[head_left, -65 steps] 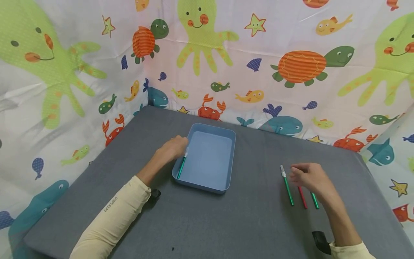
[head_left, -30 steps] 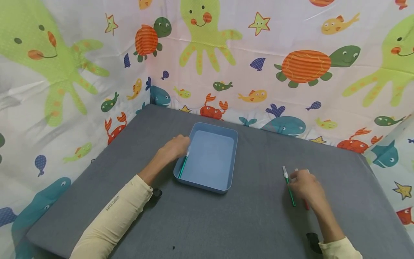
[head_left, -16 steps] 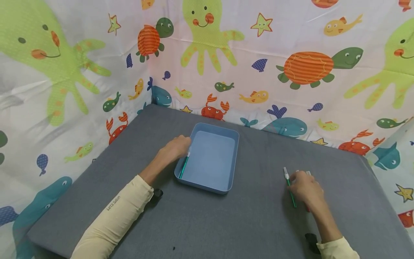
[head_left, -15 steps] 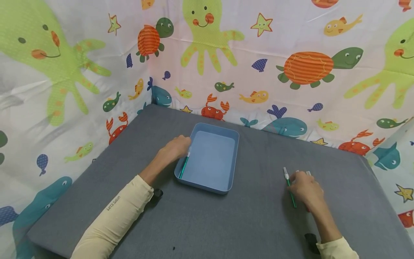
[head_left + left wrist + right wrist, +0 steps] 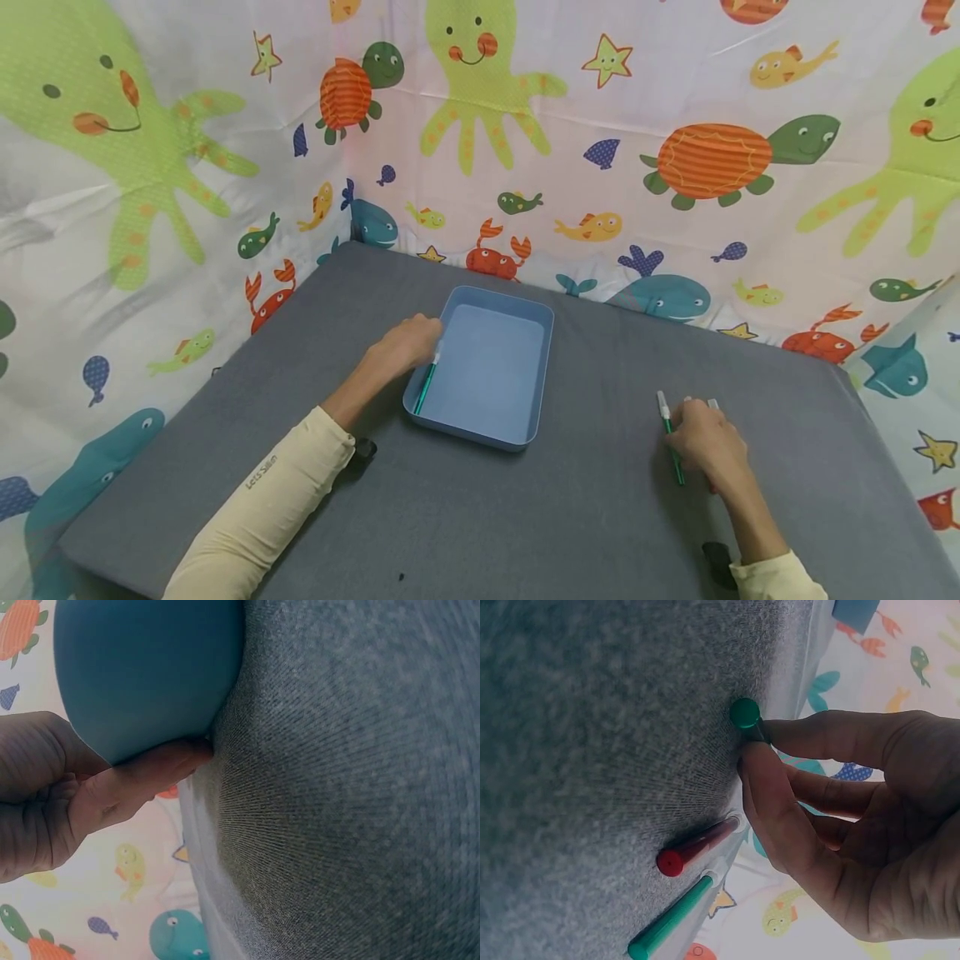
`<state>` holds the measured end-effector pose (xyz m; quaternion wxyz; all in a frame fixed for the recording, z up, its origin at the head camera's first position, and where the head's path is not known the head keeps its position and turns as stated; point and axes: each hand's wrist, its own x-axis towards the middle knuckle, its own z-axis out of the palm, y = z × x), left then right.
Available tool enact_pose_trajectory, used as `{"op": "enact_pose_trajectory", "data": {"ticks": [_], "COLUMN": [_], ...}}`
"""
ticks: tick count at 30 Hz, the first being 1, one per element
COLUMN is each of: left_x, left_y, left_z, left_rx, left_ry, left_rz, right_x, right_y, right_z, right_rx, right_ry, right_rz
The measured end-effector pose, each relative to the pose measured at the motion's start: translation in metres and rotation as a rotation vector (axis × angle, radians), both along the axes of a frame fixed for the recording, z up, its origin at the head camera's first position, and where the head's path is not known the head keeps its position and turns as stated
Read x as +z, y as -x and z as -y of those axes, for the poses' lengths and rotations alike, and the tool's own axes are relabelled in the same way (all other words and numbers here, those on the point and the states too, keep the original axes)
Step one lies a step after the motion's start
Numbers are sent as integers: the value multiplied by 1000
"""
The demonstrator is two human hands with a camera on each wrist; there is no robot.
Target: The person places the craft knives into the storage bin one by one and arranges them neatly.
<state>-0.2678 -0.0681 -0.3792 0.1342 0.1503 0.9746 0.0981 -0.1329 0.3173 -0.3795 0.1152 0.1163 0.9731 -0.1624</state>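
Note:
My left hand [image 5: 405, 343] grips the left wall of a shallow blue tray [image 5: 491, 367]; in the left wrist view a finger lies along the outside of the tray's wall [image 5: 150, 675]. Inside the tray, along that side, lies a green marker pen [image 5: 426, 387] with a whitish cap. Over at the right, my right hand [image 5: 708, 437] pinches another green marker pen [image 5: 745, 714] between thumb and finger. A red marker pen [image 5: 697, 849] and a further green marker pen [image 5: 671, 919] lie beside it, mostly covered by the hand in the head view.
Grey cloth covers the table [image 5: 585, 500]. A white curtain [image 5: 540, 217] printed with sea animals hangs behind it and along both sides. A small dark speck [image 5: 401, 577] lies near the front edge.
My right hand has come down from above the pens and pinches the leftmost green marker pen. My left hand stays on the tray; the head view has shifted slightly.

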Motion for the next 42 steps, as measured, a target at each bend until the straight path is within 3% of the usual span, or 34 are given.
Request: {"op": "enact_pose_trajectory", "data": {"ticks": [11,18,30,42], "left_x": [-1,0,1,1], "left_y": [-2,-2,-2,-2], "left_z": [0,1,-1,-1], "left_rx": [5,12,-2,-32], "left_ry": [-21,-1,-9,6], "left_rz": [-21,9,0,-30], "right_x": [2,4,22,35], "right_y": [0,-1,1,8], "right_z": [2,7,22,44], "right_rx": [-9,27,15,75], "right_ry": [8,36,35,12], "right_rz": [9,-56,-59,-139]}}
